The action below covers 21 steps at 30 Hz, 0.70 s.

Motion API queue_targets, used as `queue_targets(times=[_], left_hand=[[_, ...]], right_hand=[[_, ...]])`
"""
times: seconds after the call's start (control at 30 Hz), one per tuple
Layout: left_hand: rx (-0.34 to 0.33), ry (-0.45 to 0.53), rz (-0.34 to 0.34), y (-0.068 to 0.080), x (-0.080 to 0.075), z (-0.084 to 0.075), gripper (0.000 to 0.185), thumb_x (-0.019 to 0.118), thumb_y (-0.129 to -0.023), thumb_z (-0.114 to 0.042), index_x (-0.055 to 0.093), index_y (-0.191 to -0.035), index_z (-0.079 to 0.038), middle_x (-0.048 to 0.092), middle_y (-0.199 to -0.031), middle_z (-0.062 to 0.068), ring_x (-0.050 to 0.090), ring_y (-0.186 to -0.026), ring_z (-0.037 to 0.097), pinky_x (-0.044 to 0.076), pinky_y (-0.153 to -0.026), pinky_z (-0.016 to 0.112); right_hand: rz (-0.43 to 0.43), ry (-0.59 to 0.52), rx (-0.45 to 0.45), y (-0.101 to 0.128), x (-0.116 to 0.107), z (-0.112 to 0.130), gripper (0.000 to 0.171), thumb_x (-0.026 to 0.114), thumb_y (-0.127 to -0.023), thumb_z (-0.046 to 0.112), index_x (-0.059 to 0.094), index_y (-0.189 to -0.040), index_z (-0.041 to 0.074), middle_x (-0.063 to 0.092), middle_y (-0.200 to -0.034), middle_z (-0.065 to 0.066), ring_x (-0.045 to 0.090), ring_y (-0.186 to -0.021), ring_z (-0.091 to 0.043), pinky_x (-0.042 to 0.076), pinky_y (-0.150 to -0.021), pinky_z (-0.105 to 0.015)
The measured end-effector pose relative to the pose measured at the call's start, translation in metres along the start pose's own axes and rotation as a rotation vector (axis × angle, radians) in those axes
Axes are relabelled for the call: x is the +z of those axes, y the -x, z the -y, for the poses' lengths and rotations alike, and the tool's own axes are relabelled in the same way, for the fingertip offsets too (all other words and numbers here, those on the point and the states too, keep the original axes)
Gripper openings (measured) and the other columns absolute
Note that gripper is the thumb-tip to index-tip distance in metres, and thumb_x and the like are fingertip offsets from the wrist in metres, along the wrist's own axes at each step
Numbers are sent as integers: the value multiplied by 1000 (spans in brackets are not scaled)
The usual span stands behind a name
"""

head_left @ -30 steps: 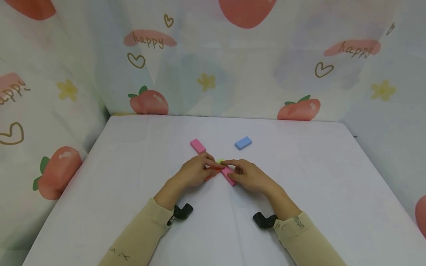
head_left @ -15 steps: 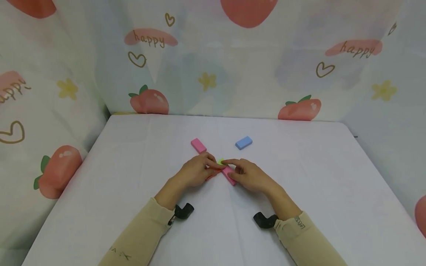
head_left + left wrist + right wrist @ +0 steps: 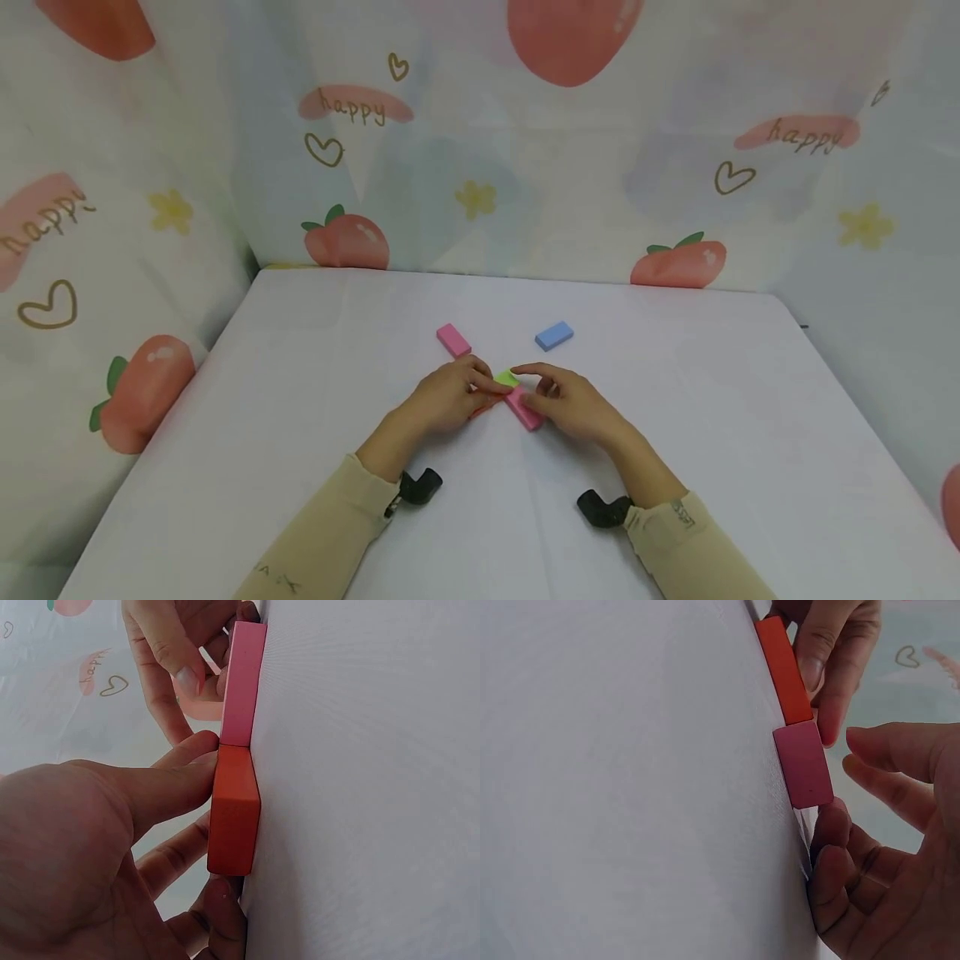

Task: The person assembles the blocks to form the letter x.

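Note:
My left hand [image 3: 450, 398] grips an orange block [image 3: 234, 814] lying on the white tabletop, thumb on its upper face and other fingers at its side. End to corner with it lies a pink block [image 3: 522, 414]. My right hand [image 3: 573, 404] is beside this pink block. In the right wrist view its thumb and forefinger are lifted off the block, and the lower fingers [image 3: 832, 825] bend at the block's near end. A yellow-green block [image 3: 506, 378] shows between the two hands, partly covered by fingers.
Farther back lie another pink block [image 3: 453, 340], just beyond the left hand, and a blue block [image 3: 555, 336] to the right. A printed cloth [image 3: 540, 208] hangs behind the white table [image 3: 337, 333]. Black wrist-worn pieces [image 3: 422, 486] stick out at both cuffs.
My right thumb and forefinger have loosened from the blocks, and more of the yellow-green block shows. The left hand keeps its place. The head view has tilted slightly, shifting everything down.

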<state>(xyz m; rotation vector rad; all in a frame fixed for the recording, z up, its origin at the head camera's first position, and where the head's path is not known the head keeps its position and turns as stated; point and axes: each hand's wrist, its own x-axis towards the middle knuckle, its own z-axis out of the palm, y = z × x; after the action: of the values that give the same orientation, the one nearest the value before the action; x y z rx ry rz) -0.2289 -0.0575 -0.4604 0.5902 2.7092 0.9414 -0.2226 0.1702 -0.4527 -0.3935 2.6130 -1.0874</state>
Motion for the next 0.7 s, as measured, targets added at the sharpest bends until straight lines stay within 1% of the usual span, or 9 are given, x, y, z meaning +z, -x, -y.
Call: queue_targets(times=[0.13, 0.23, 0.4, 0.5, 0.7], left_hand=[[0, -5, -5, 0, 0, -1, 28, 63, -94, -27, 68, -113, -46, 54, -114, -11, 53, -99, 12, 44, -79, 30], [12, -4, -7, -1, 0, -1, 28, 63, -94, -27, 68, -114, -46, 54, -113, -11, 53, -99, 12, 44, -80, 31], [25, -17, -5, -3, 1, 0, 28, 63, -94, -28, 68, -115, -46, 54, -113, -10, 54, -101, 12, 44, -81, 31], [18, -27, 0, -3, 2, 0, 28, 63, -94, -29, 68, -115, -47, 54, -114, -10, 54, -102, 12, 45, -83, 32], [7, -37, 3, -1, 0, -1, 28, 62, -94, -29, 68, -115, -46, 54, -116, -9, 54, -105, 13, 45, -85, 34]], right_hand=[[-12, -9, 9, 0, -2, 0, 36, 65, -92, 31, 59, -127, 36, 58, -94, -4, 52, -81, -20, 45, -65, -32], [-20, -7, 20, 1, -6, 0, 36, 65, -92, 30, 60, -127, 35, 58, -94, -4, 54, -81, -20, 46, -65, -32], [-26, -10, 19, 1, -12, -1, 36, 64, -92, 30, 60, -128, 31, 59, -93, -6, 56, -77, -20, 47, -65, -32], [-21, -22, 9, 2, -14, -2, 37, 64, -92, 31, 60, -129, 27, 59, -93, -7, 56, -74, -19, 47, -64, -32], [-24, -45, 10, 2, -17, -2, 37, 64, -92, 32, 60, -129, 25, 58, -95, -8, 55, -74, -21, 47, -63, -31]])
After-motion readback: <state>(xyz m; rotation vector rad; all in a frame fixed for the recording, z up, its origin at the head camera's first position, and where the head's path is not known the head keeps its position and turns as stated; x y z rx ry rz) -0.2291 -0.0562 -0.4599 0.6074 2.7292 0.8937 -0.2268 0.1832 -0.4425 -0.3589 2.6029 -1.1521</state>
